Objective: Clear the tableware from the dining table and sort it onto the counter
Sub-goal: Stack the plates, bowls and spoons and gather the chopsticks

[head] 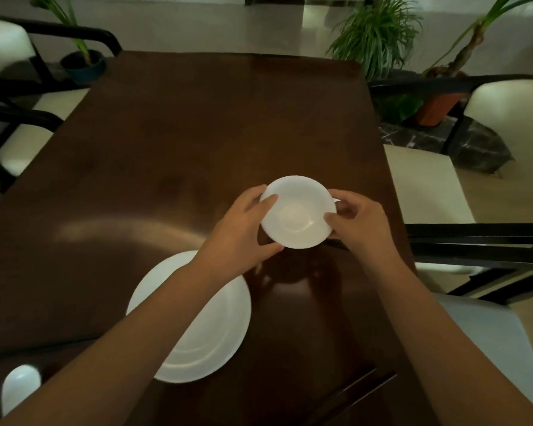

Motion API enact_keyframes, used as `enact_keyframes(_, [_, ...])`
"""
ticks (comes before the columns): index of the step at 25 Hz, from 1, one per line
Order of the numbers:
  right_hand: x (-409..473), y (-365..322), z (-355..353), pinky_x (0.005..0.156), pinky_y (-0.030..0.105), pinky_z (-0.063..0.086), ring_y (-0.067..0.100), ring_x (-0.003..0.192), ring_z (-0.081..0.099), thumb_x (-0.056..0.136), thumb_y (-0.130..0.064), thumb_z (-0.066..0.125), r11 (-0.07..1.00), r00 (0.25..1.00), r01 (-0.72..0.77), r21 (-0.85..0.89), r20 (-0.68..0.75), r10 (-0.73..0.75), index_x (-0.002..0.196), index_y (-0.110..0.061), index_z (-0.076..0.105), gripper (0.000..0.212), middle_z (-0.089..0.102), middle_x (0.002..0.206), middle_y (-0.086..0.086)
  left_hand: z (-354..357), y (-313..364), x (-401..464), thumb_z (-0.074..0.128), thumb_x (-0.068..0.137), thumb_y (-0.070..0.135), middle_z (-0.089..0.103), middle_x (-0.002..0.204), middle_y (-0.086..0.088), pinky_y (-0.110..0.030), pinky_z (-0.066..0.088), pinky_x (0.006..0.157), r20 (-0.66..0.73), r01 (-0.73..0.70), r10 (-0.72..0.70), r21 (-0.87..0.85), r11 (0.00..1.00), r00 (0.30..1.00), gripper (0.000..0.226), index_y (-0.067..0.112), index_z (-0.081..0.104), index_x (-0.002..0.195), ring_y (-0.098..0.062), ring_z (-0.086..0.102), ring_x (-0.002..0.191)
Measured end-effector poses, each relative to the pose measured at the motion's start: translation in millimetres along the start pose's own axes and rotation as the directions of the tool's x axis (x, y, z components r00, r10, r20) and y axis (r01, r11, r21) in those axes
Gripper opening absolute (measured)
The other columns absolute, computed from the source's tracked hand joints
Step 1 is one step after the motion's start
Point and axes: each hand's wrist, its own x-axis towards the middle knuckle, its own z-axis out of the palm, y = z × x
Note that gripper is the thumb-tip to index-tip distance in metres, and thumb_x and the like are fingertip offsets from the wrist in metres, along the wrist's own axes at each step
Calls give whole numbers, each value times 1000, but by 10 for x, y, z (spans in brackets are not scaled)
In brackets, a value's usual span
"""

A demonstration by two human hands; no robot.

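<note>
Both hands (299, 222) curled around white bowl (296, 212), above dark table (166, 142)

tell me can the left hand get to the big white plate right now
Probably not at once: the left hand grips the small bowl with the right hand; the plate lies unobstructed under that forearm.

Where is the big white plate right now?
In the head view, the big white plate lies on the dark table, near its close edge, partly under the left forearm and nearer than the small bowl both hands hold.
</note>
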Motion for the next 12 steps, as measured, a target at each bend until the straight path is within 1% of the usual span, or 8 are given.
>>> enact_keyframes(1, [-115,-75,85,52,9,51,0,79,58,81,-11,68,999,999,-7,52,47,4,115,-25,61,38,60,92,-17,-109,-48,-168,77,71,29,37,145,-8,-25,30,98,-21,17,-17,3,1000,1000,76,17,40,137,-21,35,130])
enact_keyframes(2, [-229,-134,176,48,8,49,-2,78,58,81,-10,68,994,995,-31,106,95,21,115,-26,61,38,58,89,-21,-207,-95,-340,78,69,29,39,144,-9,-25,30,98,-34,37,-37,4,999,999,77,16,41,136,-21,37,129])
enact_keyframes(3, [-343,-180,280,48,9,50,-2,79,59,81,-10,67,986,988,-70,154,144,47,115,-27,61,39,58,89,-23,-297,-149,-520,79,69,30,40,144,-8,-26,30,98,-38,65,-65,8,998,997,78,16,42,136,-18,36,128])
enact_keyframes(5, [-569,-240,522,55,18,56,3,84,62,81,-10,67,973,969,-141,182,228,98,115,-29,61,39,62,95,-19,-434,-282,-878,78,68,35,40,144,-5,-26,28,99,-41,125,-124,20,992,991,78,19,42,136,-11,33,126])
enact_keyframes(6, [-685,-250,661,60,22,58,6,89,63,82,-11,67,973,959,-153,170,265,104,115,-29,61,38,64,100,-15,-484,-359,-1061,77,69,36,39,145,-4,-26,27,100,-37,159,-158,27,987,987,78,19,41,136,-9,31,125])
enact_keyframes(8, [-875,-252,886,63,22,58,10,95,63,82,-10,66,981,939,-139,138,333,86,115,-27,62,37,64,107,-10,-537,-488,-1365,76,70,36,36,147,-2,-28,26,101,-6,231,-231,29,972,973,80,21,38,138,-10,30,128])
enact_keyframes(10, [-1004,-248,1045,66,22,57,10,93,62,82,-11,66,990,923,-118,80,377,80,117,-26,61,38,62,109,-9,-548,-579,-1592,76,71,34,31,149,0,-27,24,102,32,291,-292,21,956,956,82,23,34,140,-12,29,132])
enact_keyframes(12, [-1088,-235,1149,69,23,55,6,85,61,82,-12,67,995,917,-102,7,389,91,118,-26,60,39,60,106,-11,-524,-636,-1755,76,72,32,28,151,2,-24,21,103,59,326,-327,21,945,943,83,24,31,141,-10,25,133])
